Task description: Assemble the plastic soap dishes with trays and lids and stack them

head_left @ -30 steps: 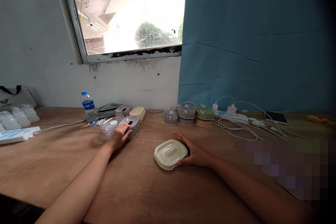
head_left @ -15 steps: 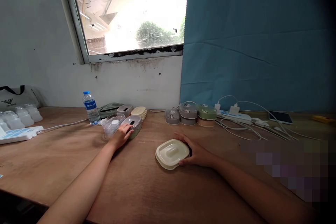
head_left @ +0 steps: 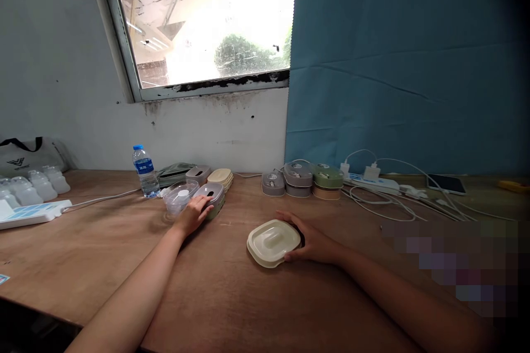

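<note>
My right hand [head_left: 312,240] curls round the right side of a cream lunch-box lid [head_left: 271,242], thumb at its near edge and fingers at the far edge. The lid has a raised oblong middle; whether a box lies beneath it I cannot tell. Further back on the left, my left hand [head_left: 194,216] grips the near left side of a pale lilac-grey lid [head_left: 212,192] with a dark oval slot, its fingers over the top and thumb along the front. Greenish pieces [head_left: 217,209] show under that lid. Clear plastic containers [head_left: 176,198] stand just left of this hand.
Behind are another slotted lid [head_left: 199,172] and a cream lid stack [head_left: 221,176]. A water bottle [head_left: 146,171] stands left. Grey lunch boxes [head_left: 298,179] and a green one [head_left: 327,176] stand near the wall. White cables [head_left: 385,207] spread over the right side.
The view has shifted very slightly. Both hands keep their places on the two lids, and nothing else has visibly moved.
</note>
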Available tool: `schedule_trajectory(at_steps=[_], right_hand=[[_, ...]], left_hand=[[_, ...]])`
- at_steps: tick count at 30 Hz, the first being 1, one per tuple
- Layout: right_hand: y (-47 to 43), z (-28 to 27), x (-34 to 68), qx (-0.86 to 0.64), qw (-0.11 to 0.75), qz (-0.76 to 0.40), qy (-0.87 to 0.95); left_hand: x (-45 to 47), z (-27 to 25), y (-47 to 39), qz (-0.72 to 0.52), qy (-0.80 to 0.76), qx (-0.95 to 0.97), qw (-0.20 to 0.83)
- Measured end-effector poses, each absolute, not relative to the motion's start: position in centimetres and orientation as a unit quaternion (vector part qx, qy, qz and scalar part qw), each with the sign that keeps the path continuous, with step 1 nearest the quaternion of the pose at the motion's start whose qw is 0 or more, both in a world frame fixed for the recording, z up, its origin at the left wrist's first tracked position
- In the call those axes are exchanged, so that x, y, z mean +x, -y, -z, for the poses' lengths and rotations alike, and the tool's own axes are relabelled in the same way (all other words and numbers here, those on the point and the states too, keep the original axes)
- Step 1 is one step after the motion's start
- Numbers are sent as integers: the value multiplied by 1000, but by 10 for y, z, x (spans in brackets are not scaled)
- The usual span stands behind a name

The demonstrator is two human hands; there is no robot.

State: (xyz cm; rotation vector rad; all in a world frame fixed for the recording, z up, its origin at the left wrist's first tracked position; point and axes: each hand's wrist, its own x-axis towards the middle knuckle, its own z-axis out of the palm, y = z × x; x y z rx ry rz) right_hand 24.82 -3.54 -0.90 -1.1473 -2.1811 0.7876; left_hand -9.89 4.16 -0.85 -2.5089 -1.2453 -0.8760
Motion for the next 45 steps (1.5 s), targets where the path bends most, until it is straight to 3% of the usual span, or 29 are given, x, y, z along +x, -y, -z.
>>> schedule_trajectory(at_steps=[8, 19, 30, 45], right_hand=[[35, 11, 249, -426, 275, -283, 814], [33, 14, 250, -427, 277, -283, 813], [33, 13, 249, -427, 274, -285, 813], [35, 11, 248, -427, 273, -286, 813]], left_hand=[[-95, 7, -37, 273, 417, -856, 140], [-105, 4, -37, 253, 408, -872, 91], [-105, 9, -45, 320, 428, -839, 103], [-96, 3, -36, 299, 408, -856, 109]])
